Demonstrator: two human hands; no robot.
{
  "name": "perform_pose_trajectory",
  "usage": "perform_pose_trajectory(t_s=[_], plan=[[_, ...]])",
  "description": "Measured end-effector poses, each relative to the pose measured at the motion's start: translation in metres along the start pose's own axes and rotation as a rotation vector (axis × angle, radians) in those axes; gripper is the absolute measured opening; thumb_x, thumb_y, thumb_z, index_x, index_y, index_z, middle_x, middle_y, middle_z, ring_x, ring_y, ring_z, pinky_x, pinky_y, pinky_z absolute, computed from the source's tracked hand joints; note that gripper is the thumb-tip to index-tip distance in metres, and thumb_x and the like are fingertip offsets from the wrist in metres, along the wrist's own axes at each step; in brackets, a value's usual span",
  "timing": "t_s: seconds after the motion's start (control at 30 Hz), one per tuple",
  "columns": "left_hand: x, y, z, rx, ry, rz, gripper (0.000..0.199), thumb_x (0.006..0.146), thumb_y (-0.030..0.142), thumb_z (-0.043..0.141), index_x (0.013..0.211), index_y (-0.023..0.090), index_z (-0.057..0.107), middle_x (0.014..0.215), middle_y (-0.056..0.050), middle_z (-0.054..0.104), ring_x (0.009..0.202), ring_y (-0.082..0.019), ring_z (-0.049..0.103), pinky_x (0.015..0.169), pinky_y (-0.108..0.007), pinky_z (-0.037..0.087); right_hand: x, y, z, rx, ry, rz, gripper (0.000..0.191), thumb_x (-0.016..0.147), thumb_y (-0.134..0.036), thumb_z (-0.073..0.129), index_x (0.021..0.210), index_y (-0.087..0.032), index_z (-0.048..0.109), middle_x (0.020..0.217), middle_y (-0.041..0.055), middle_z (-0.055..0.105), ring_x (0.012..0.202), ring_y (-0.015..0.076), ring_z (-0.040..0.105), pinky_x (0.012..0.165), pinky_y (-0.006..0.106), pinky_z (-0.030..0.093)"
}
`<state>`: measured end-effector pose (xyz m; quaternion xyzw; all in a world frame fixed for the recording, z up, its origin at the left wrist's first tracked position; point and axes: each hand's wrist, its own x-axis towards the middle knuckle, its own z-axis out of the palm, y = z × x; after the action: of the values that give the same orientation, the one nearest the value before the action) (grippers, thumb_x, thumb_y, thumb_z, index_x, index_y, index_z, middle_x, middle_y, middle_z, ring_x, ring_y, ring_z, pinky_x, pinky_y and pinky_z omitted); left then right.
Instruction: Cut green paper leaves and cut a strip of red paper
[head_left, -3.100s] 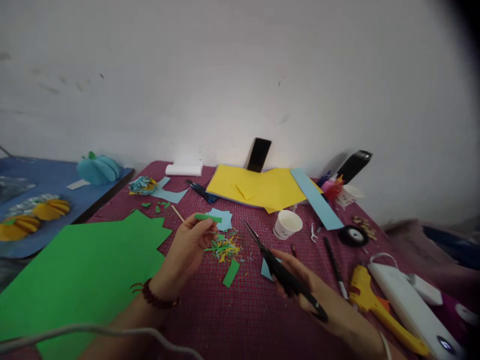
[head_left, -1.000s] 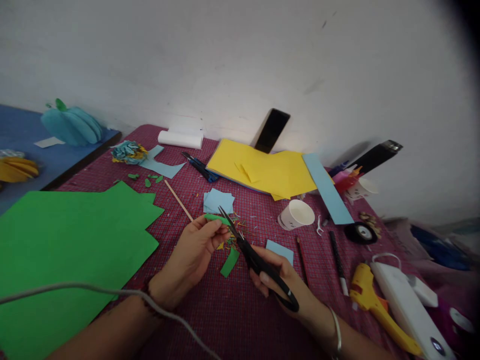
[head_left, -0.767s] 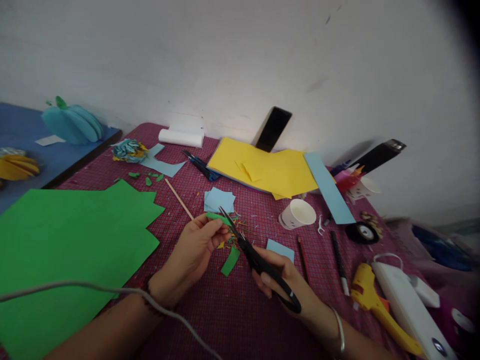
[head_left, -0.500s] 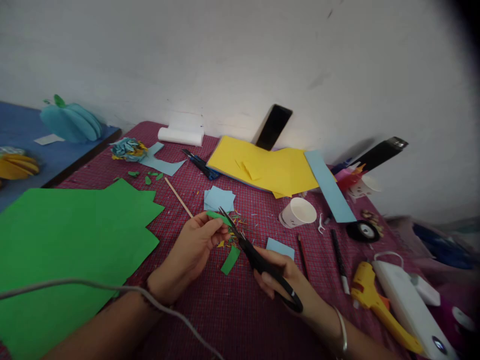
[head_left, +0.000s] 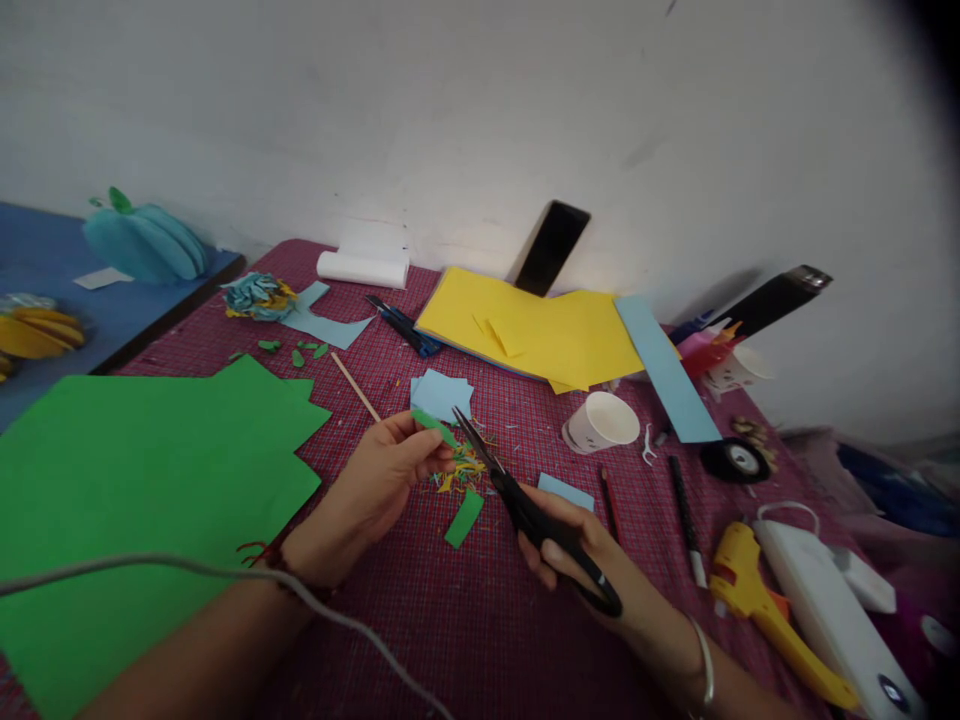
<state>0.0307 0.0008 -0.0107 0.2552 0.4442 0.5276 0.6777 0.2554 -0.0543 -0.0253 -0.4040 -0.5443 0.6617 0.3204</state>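
Pinched in my left hand (head_left: 390,480) is a small green paper piece (head_left: 433,427). My right hand (head_left: 574,545) is wrapped round black-handled scissors (head_left: 517,500), whose blades point up and left, just to the right of the green piece. Below them lies another green strip (head_left: 464,518) on the checked cloth. Thin yellow, green and blue scraps (head_left: 465,470) are scattered between the hands. Behind them sits a stack of light blue paper squares (head_left: 442,393). Large green paper (head_left: 142,470) spreads over the left side, partly beneath my left forearm.
A paper cup (head_left: 602,422) stands right of the scissors. A yellow glue gun (head_left: 765,610) and white power strip (head_left: 832,610) lie at right. Yellow paper (head_left: 540,335), a phone (head_left: 553,248) and a blue cutter (head_left: 405,327) are behind. A grey cable (head_left: 330,612) crosses in front.
The scissors in my right hand have moved slightly right, away from the green piece. My left hand has shifted slightly left, still holding that piece.
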Motion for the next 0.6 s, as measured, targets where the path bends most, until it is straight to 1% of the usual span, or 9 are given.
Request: perform_pose_trajectory(t_s=[0.1,0.17,0.33,0.43,0.6], plan=[[-0.0029,-0.0017,0.0011,0.031,-0.049,-0.04,0.018,0.059,0.024,0.078,0.065,0.014,0.064,0.062,-0.001,0.065,0.054,-0.011,0.06,0.055,-0.023,0.052,0.0007,-0.0075,-0.0012,-0.002,-0.066,0.016,0.069,0.075,-0.056,0.07,0.134,-0.023,0.056,0.073,0.0,0.05,0.062,0.0117,0.039,0.054,0.026,0.031],[-0.0043,-0.0028,0.0024,0.046,-0.052,-0.07,0.019,0.058,0.024,0.078,0.064,0.014,0.063,0.059,-0.001,0.064,0.052,-0.011,0.059,0.053,-0.023,0.052,0.0,-0.0089,-0.0017,0.021,-0.089,0.033,0.069,0.073,-0.057,0.072,0.133,-0.024,0.058,0.073,-0.0003,0.049,0.062,0.0115,0.038,0.053,0.026,0.03],[-0.0052,-0.004,0.0044,0.07,-0.023,-0.081,0.018,0.057,0.022,0.076,0.062,0.014,0.061,0.058,0.0,0.062,0.052,-0.01,0.058,0.054,-0.024,0.053,-0.0026,-0.0064,-0.0012,0.046,-0.068,0.084,0.068,0.073,-0.054,0.073,0.132,-0.023,0.058,0.069,-0.0014,0.047,0.058,0.0099,0.035,0.05,0.024,0.027],[-0.0051,-0.0049,0.0034,0.097,-0.036,-0.083,0.015,0.059,0.021,0.074,0.061,0.014,0.061,0.057,0.0,0.062,0.051,-0.01,0.057,0.054,-0.024,0.051,-0.0037,-0.0076,-0.0001,0.032,-0.052,0.107,0.066,0.074,-0.052,0.072,0.132,-0.022,0.058,0.066,-0.0027,0.045,0.055,0.0088,0.033,0.049,0.024,0.028],[-0.0041,-0.008,0.0005,0.113,-0.052,-0.08,0.011,0.061,0.02,0.071,0.061,0.014,0.062,0.058,0.0,0.061,0.052,-0.01,0.057,0.054,-0.023,0.05,-0.005,-0.0074,0.0009,0.025,-0.036,0.126,0.062,0.075,-0.044,0.071,0.132,-0.024,0.058,0.067,-0.0022,0.049,0.053,0.0085,0.035,0.048,0.024,0.029]])
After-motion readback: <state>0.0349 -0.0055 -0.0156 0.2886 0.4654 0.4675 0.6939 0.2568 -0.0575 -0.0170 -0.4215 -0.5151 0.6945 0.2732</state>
